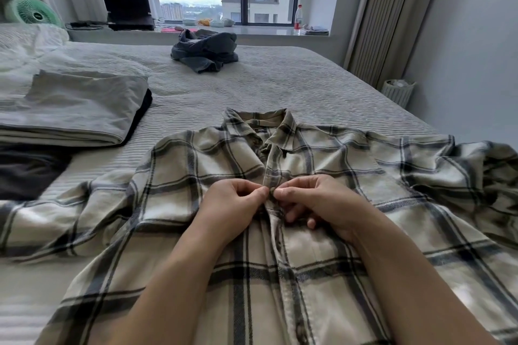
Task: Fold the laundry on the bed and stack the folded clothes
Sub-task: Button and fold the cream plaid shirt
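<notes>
A cream shirt with a dark plaid pattern (322,159) lies face up across the near part of the bed (280,84), collar pointing away from me and sleeves spread to both sides. My left hand (232,204) and my right hand (316,202) meet at the button placket in the chest area. Each pinches the fabric edge at a button with thumb and fingers. A folded grey garment (75,109) rests on a dark folded one at the left. A crumpled dark grey garment (204,50) lies at the far side of the bed.
White bedding is bunched at the far left. On the window ledge stand a green fan (30,12), a laptop (126,5) and a bottle with a red label (298,19). A small white bin (398,91) sits on the floor at the right by the curtain.
</notes>
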